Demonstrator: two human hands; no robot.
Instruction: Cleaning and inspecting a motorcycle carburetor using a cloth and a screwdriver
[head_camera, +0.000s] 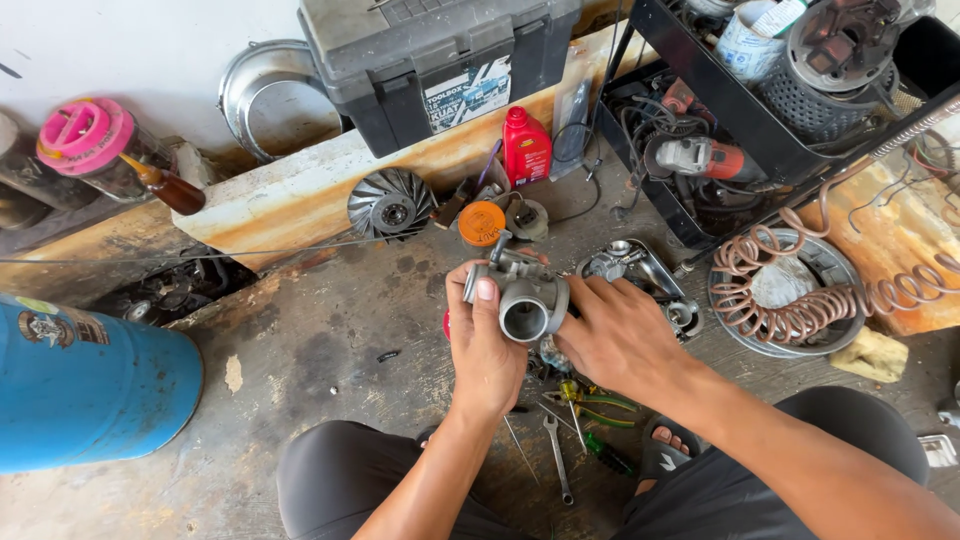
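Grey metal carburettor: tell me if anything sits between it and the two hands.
Nothing visible does. The left hand and the right hand both grip the grey metal carburettor directly, above the stained concrete floor.

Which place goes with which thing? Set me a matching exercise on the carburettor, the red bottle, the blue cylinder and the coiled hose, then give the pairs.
Things:
1. grey metal carburettor
2. red bottle
3. blue cylinder
4. coiled copper-coloured hose

Places:
A. lying on the floor at the far left
B. draped over a round metal pan at the right
C. held between the left hand and right hand
D. standing below the grey toolbox

Pairs: 1-C, 2-D, 3-A, 4-B
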